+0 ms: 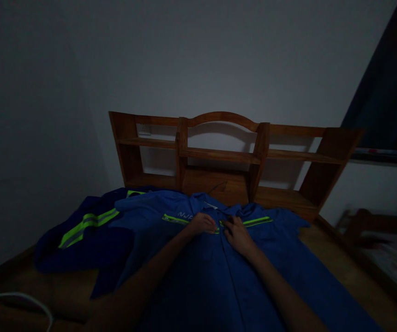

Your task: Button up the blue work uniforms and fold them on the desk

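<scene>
A blue short-sleeved work shirt [198, 276] lies spread out with its front up and its collar at the far end. Yellow-green reflective strips cross its chest, and pale letters show above the left one. My left hand [202, 224] is closed, its fingertips pinching the cloth by the front opening, level with the strip. Across the opening, my right hand [238, 236] has bent fingers gripping the other front edge. Dim light hides any button between the fingers. Beside the shirt on the left lies a bunched darker blue garment [115, 242] with reflective bands.
A wooden shelf unit [219, 157] stands against the wall behind the shirt's collar. At the lower left, a white cable [21, 295] curves near the edge. A wooden frame with pale bedding [395, 253] is at the right, below a dark window [392, 92].
</scene>
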A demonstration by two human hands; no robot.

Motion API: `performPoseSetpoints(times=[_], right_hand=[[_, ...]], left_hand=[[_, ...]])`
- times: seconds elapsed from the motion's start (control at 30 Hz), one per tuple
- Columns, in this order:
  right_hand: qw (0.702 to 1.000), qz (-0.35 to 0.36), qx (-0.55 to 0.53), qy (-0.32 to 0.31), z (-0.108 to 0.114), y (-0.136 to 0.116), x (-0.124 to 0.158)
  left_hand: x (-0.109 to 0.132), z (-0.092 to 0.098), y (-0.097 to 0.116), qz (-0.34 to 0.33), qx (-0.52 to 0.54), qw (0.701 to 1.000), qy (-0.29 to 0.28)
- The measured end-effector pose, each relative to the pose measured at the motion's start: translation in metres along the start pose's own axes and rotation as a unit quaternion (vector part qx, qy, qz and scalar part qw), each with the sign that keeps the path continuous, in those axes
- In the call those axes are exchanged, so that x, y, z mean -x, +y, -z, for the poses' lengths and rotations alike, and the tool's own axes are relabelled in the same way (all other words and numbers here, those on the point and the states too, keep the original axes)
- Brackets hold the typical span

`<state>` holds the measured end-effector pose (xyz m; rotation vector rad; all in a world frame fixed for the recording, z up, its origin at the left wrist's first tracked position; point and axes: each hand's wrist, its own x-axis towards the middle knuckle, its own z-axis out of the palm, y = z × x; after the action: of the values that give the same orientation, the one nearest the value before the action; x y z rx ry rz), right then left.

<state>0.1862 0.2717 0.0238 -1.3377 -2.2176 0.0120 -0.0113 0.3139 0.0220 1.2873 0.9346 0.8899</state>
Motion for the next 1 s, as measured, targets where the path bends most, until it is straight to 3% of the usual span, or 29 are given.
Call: performPoseSetpoints(times=[0.13, 0.27, 0.37, 0.43, 0.53, 0.73, 1.0], right_hand=[[0.992, -0.009, -0.099, 0.075, 0.012, 0.006, -0.008], [0.946, -0.044, -0.279, 0.161, 0.026, 0.016, -0.016], [0.899, -0.093, -0.406, 0.138, 0.027, 0.021, -0.013], [0.885, -0.111, -0.439, 0.107, 0.024, 0.02, -0.011], [0.898, -0.084, -0.425, 0.082, 0.02, 0.015, -0.009], [0.906, -0.025, -0.413, 0.09, 0.013, 0.008, -0.01], [0.911, -0.044, -0.396, 0.111, 0.01, 0.005, -0.007]], left_hand=[[0.0, 0.003, 0.002, 0.021, 0.001, 0.999, -0.026], [-0.012, -0.01, -0.001, -0.018, -0.001, 1.0, 0.017], [-0.02, -0.026, -0.008, -0.063, -0.005, 0.996, 0.058], [-0.021, -0.032, -0.014, -0.097, -0.022, 0.992, 0.084], [-0.017, -0.032, -0.02, -0.149, -0.064, 0.982, 0.095], [-0.009, -0.031, -0.018, -0.204, -0.079, 0.973, 0.073], [0.008, -0.044, -0.002, -0.271, -0.18, 0.943, 0.071]])
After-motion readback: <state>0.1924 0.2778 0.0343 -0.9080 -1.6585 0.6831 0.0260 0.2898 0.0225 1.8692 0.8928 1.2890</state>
